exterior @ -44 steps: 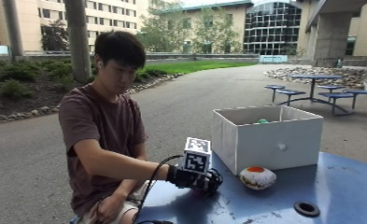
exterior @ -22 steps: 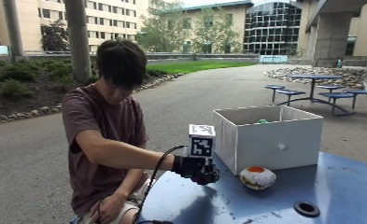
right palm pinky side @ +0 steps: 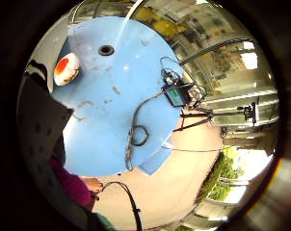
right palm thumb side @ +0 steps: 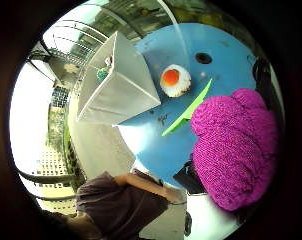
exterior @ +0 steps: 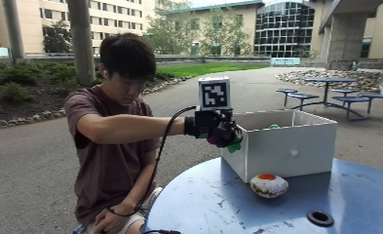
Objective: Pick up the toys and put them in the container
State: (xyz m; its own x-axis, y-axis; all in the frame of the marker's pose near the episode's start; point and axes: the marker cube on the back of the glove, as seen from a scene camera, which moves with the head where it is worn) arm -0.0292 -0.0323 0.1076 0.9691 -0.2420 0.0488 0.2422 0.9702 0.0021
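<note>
A round blue desk (exterior: pixel 243 204) carries a white open box (exterior: pixel 288 141) near its far edge, a small green toy (exterior: pixel 275 126) showing inside it. The gloved right hand (exterior: pixel 210 129) is raised beside the box's near corner, above the desk, its fingers curled round a purple knitted toy (right palm thumb side: pixel 236 145) with a green part. A white toy with an orange top (exterior: pixel 269 185) lies on the desk just before the box.
</note>
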